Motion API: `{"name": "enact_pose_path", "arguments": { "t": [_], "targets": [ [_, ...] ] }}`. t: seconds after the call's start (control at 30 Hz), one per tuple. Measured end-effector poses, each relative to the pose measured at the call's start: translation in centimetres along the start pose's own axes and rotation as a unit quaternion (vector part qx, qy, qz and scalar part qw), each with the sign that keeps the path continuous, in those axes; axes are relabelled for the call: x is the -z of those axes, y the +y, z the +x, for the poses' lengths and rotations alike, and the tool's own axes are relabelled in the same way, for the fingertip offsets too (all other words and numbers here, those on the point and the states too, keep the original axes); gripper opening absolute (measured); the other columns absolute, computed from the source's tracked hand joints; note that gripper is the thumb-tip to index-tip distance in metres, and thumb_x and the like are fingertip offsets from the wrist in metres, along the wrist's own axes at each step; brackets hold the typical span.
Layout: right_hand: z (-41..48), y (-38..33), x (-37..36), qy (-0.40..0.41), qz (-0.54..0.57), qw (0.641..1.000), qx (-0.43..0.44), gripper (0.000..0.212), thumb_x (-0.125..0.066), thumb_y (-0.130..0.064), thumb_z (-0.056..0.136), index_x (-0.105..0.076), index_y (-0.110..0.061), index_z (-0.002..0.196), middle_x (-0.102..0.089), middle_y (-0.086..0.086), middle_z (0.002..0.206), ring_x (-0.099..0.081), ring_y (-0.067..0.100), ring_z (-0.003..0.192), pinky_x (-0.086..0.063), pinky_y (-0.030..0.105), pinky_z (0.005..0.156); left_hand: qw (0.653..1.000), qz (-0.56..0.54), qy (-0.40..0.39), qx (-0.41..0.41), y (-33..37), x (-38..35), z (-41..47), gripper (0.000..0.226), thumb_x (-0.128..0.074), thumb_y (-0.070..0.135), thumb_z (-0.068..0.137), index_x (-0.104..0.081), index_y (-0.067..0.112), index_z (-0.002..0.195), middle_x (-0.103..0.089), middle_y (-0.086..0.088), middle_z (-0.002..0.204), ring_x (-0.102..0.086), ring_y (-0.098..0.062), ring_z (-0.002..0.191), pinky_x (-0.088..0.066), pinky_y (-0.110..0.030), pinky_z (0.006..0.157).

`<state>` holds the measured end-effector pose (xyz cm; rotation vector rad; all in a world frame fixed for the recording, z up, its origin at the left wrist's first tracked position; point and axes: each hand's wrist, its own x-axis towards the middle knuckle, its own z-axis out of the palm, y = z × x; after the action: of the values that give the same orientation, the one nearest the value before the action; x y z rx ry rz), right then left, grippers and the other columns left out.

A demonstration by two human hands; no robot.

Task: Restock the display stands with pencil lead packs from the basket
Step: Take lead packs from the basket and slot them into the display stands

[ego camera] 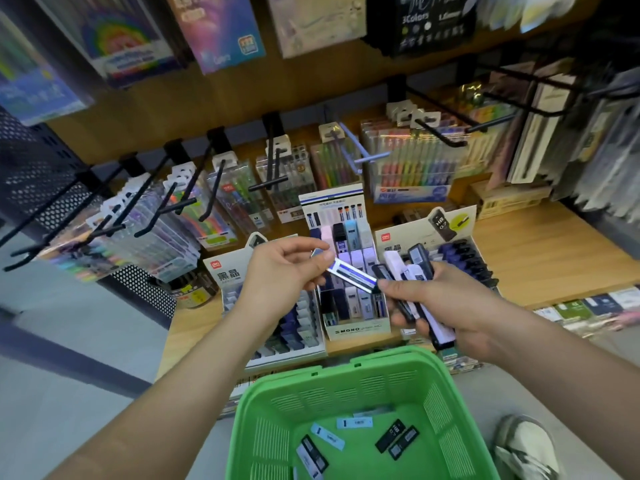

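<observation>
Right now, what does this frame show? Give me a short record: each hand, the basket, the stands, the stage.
left hand: pinches one end of a blue-and-white striped lead pack
right hand: grips a bundle of lead packs; thumb at the striped pack's other end
basket: green, several loose lead packs on its floor
stands: MONO stand in the middle, partly filled; Deli stand to its left, another to its right
stage: restocking unfinished
</observation>
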<state>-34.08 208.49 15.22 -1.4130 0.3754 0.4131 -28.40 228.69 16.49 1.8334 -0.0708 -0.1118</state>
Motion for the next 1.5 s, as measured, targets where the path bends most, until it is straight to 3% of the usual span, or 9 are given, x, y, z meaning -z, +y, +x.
{"name": "enact_pose_path", "arguments": {
  "t": [0.37, 0.67, 0.87, 1.13, 1.2, 1.27, 1.37, 1.43, 1.5],
  "targets": [
    [0.5, -1.3, 3.6, 0.089, 0.087, 0.992, -0.002, 0.003, -0.064, -0.006, 0.090, -0.066, -0.004, 0.088, -0.074, 0.009, 0.074, -0.061, 0.010, 0.049, -0.038, 0.016, 0.034, 0.945, 0.321, -0.034, -0.056, -6.3, -3.2, 2.5, 0.017, -0.069, 0.010, 0.086, -0.073, 0.013, 0.101, -0.069, 0.005, 0.088, -0.065, -0.009, 0.084, -0.052, -0.025, 0.088],
    [0.4, -1.4, 3.8, 0.063, 0.089, 0.994, 0.006, 0.005, -0.066, -0.011, 0.090, -0.068, -0.010, 0.096, -0.077, 0.007, 0.084, -0.073, 0.020, 0.063, -0.037, 0.016, 0.033, 0.933, 0.343, -0.061, -0.092, -10.0, -7.9, 4.2, 0.018, -0.067, 0.014, 0.088, -0.070, 0.017, 0.106, -0.072, 0.001, 0.099, -0.061, -0.009, 0.086, -0.045, -0.018, 0.083],
    [0.4, -1.5, 3.7, 0.072, 0.088, 0.993, 0.017, 0.010, -0.067, -0.009, 0.090, -0.067, -0.007, 0.100, -0.074, 0.007, 0.077, -0.073, 0.019, 0.061, -0.037, 0.016, 0.034, 0.902, 0.395, -0.086, -0.149, -11.5, -8.6, 4.6, 0.022, -0.065, 0.015, 0.089, -0.071, 0.015, 0.111, -0.068, -0.003, 0.104, -0.061, -0.020, 0.095, -0.045, -0.027, 0.087],
    [0.7, -1.3, 3.8, 0.063, 0.088, 0.994, 0.023, 0.017, -0.066, 0.005, 0.086, -0.063, -0.011, 0.092, -0.072, 0.003, 0.067, -0.070, 0.014, 0.057, -0.038, 0.018, 0.034, 0.808, 0.515, -0.076, -0.277, -12.0, -9.6, 4.9, 0.013, -0.067, 0.010, 0.086, -0.066, 0.007, 0.099, -0.055, -0.006, 0.092, -0.050, -0.026, 0.090, -0.049, -0.039, 0.071],
    [0.8, -1.2, 3.7, 0.058, 0.084, 0.994, 0.026, 0.019, -0.069, 0.005, 0.084, -0.062, -0.012, 0.090, -0.072, 0.001, 0.065, -0.070, 0.013, 0.056, -0.038, 0.017, 0.035, 0.824, 0.499, -0.067, -0.259, -11.3, -9.7, 4.8, 0.015, -0.069, 0.014, 0.084, -0.063, 0.009, 0.098, -0.052, -0.004, 0.093, -0.052, -0.024, 0.089, -0.048, -0.038, 0.072],
    [0.9, -1.2, 3.7, 0.063, 0.069, 0.995, 0.032, 0.020, -0.071, 0.004, 0.083, -0.062, -0.012, 0.091, -0.071, 0.000, 0.062, -0.069, 0.012, 0.055, -0.038, 0.018, 0.035, 0.883, 0.421, -0.042, -0.204, -9.9, -9.7, 4.3, 0.011, -0.068, 0.016, 0.086, -0.065, 0.015, 0.096, -0.056, 0.001, 0.091, -0.054, -0.017, 0.082, -0.048, -0.031, 0.072],
    [1.1, -1.0, 3.7, 0.075, 0.035, 0.996, 0.042, 0.022, -0.075, 0.003, 0.080, -0.062, -0.011, 0.092, -0.069, 0.000, 0.060, -0.067, 0.010, 0.052, -0.040, 0.018, 0.036, 0.994, 0.103, 0.007, -0.040, -6.3, -8.9, 2.9, 0.011, -0.063, 0.012, 0.090, -0.072, 0.019, 0.091, -0.066, 0.006, 0.074, -0.058, -0.013, 0.065, -0.049, -0.021, 0.058],
    [1.2, -0.8, 3.6, 0.085, 0.015, 0.995, 0.047, 0.022, -0.078, 0.001, 0.079, -0.063, -0.010, 0.092, -0.068, 0.000, 0.059, -0.063, 0.009, 0.049, -0.040, 0.018, 0.037, 0.995, -0.090, -0.032, 0.008, -4.0, -7.9, 1.5, 0.013, -0.064, 0.022, 0.089, -0.075, 0.025, 0.097, -0.071, 0.007, 0.081, -0.063, -0.013, 0.070, -0.052, -0.021, 0.060],
    [1.4, -0.7, 3.5, 0.092, 0.002, 0.994, 0.055, 0.023, -0.080, -0.002, 0.077, -0.064, -0.010, 0.091, -0.065, 0.001, 0.060, -0.058, 0.008, 0.047, -0.040, 0.019, 0.038, 0.994, -0.066, -0.083, -0.039, -2.5, -7.3, 0.0, 0.021, -0.070, 0.027, 0.082, -0.074, 0.033, 0.102, -0.072, 0.011, 0.094, -0.065, -0.005, 0.081, -0.053, -0.018, 0.068]
  ]
}}
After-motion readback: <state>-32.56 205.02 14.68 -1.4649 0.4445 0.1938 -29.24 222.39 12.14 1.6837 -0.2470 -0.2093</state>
